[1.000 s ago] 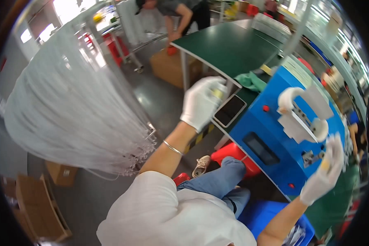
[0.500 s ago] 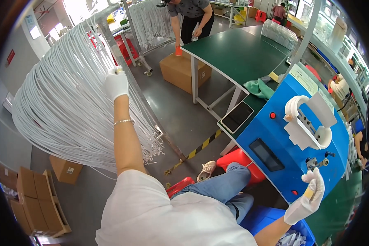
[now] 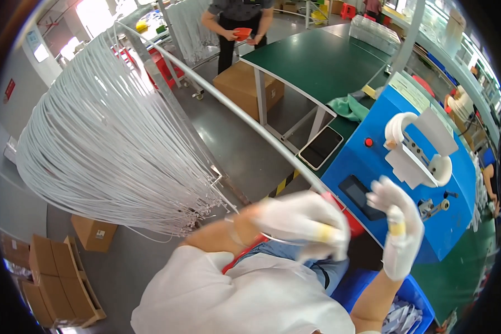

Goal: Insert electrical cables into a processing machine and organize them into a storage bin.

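Left hand (image 3: 303, 222) drawn back from white cables (image 3: 111, 161), grey floor (image 3: 228, 139), green table (image 3: 317, 61)

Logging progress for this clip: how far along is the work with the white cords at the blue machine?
Done: some white pieces lie in the blue bin. In hand: the left hand, blurred, is near the blue machine, a thin white cord seemingly under it; the right hand is raised before the machine. Left: a large bundle of white cords hangs on the rack.
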{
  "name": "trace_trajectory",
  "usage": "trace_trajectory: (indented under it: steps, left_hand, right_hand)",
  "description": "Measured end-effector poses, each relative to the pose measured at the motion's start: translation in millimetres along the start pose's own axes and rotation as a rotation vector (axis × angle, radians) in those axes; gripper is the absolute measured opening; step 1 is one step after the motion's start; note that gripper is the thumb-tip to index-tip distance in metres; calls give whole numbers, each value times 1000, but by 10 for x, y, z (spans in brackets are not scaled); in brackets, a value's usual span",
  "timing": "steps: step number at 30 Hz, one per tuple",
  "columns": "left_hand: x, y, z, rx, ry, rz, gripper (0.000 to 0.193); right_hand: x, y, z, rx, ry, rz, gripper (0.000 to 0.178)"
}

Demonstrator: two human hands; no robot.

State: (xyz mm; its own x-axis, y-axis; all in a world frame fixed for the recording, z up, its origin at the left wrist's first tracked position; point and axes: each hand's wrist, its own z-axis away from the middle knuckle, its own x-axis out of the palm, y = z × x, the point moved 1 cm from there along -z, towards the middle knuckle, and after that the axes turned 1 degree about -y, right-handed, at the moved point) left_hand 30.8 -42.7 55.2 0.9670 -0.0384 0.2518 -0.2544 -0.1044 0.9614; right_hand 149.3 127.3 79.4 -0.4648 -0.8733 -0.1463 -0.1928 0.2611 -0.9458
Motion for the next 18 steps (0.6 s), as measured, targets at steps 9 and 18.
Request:
trace_trajectory:
  steps: [9,18]
  left_hand:
    - [301,-1727,-848,-342,-281,-1071,22]
    - [-413,99,-75,777,322,-115,25]
  right_hand:
    - [-201,-138,145,465,-300,-341,35]
    - [-1493,1015,1373,152,187,-1140,55]
